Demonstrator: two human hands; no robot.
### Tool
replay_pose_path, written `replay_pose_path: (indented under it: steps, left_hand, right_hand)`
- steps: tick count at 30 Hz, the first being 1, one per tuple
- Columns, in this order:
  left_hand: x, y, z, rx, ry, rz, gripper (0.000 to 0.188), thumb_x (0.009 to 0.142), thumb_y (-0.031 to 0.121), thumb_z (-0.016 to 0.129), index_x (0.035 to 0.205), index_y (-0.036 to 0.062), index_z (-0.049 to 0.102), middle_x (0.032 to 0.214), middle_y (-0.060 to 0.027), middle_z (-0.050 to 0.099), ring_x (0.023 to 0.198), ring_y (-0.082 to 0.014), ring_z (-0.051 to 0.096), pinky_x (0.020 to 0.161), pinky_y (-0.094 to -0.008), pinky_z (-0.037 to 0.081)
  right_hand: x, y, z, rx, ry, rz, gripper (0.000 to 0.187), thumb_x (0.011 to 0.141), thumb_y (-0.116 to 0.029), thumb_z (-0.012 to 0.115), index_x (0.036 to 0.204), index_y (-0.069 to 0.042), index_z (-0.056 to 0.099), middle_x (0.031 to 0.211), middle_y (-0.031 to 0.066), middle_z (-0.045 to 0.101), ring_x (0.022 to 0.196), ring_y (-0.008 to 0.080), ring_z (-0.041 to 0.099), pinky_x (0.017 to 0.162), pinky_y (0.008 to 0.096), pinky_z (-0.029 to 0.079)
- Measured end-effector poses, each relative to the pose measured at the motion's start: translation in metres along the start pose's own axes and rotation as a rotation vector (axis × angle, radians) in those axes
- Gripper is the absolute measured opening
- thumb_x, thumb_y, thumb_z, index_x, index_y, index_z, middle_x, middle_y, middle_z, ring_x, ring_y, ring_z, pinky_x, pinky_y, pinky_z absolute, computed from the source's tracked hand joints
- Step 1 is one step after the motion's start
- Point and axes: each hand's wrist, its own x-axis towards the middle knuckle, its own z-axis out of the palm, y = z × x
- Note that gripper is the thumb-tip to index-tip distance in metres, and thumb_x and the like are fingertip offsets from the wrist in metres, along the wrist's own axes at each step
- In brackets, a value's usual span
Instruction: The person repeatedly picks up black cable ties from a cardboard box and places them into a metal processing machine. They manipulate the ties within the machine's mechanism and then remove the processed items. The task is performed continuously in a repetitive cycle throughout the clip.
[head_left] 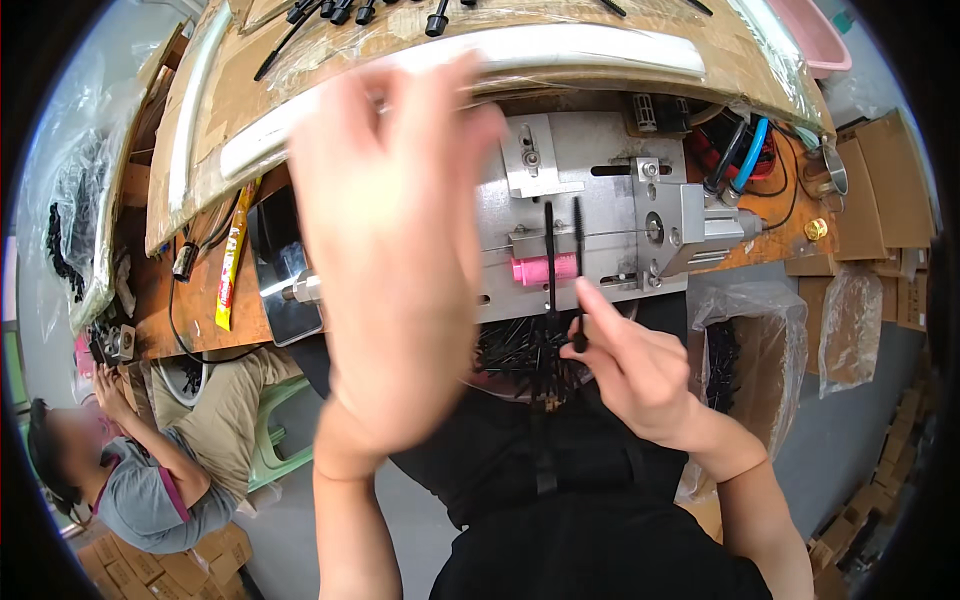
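Observation:
My right hand [640, 375] pinches a slim black mascara wand [579, 235] between thumb and fingertips, its bristled end pointing away from me over the metal fixture. Raised high at left, my left hand [395, 210] is smeared by motion; what its fingers hold, if anything, I cannot make out. A pink cylinder [535, 270] lies across the near part of the metal fixture plate [605, 240]. Beside the wand runs another thin black rod [550, 255]. Below, at my lap, sits a heap of black wands [515, 350], partly hidden.
A cardboard tray [280, 75] with black wands [437, 18] spans the far side. On the bench lie a dark phone-like slab [283, 265], a yellow packet [232, 262] and blue-handled pliers [750, 155]. Another person [150, 465] sits at left; cardboard boxes [880, 180] stand right.

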Motion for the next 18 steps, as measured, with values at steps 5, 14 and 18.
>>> replay_pose_path:
  steps: [5, 14, 18]
  left_hand:
    - [0.063, -0.035, -0.017, -0.242, -0.345, -0.142, 0.012, 0.089, 0.009, 0.064, 0.097, 0.0020, 0.066, 0.090, -0.0120, 0.062, 0.085, -0.0225, 0.059, 0.079, -0.0313, 0.046]
    - [-0.008, 0.001, -0.021, -0.083, -0.042, -0.075, 0.055, 0.076, -0.009, 0.069, 0.128, 0.0040, 0.060, 0.085, -0.0054, 0.058, 0.076, -0.0153, 0.051, 0.074, -0.0289, 0.045]
    - [-0.083, 0.033, -0.019, 0.003, -0.236, 0.002, 0.066, 0.068, -0.008, 0.066, 0.132, -0.0122, 0.051, 0.089, -0.0092, 0.055, 0.077, -0.0205, 0.053, 0.075, -0.0330, 0.048]
  right_hand:
    - [0.005, -0.002, 0.019, 0.044, -0.065, 0.010, 0.066, 0.069, 0.009, 0.075, 0.131, 0.008, 0.054, 0.083, 0.0130, 0.066, 0.062, 0.0208, 0.063, 0.057, 0.0307, 0.051]
    - [0.041, -0.004, -0.026, -0.062, -0.297, 0.005, 0.057, 0.076, -0.013, 0.077, 0.129, -0.004, 0.059, 0.086, 0.0081, 0.068, 0.069, 0.0193, 0.066, 0.056, 0.0312, 0.053]
    - [0.128, 0.028, -0.055, -0.361, 0.110, -0.083, 0.021, 0.091, -0.005, 0.064, 0.112, 0.000, 0.067, 0.088, 0.0087, 0.070, 0.072, 0.0101, 0.061, 0.060, 0.0246, 0.048]
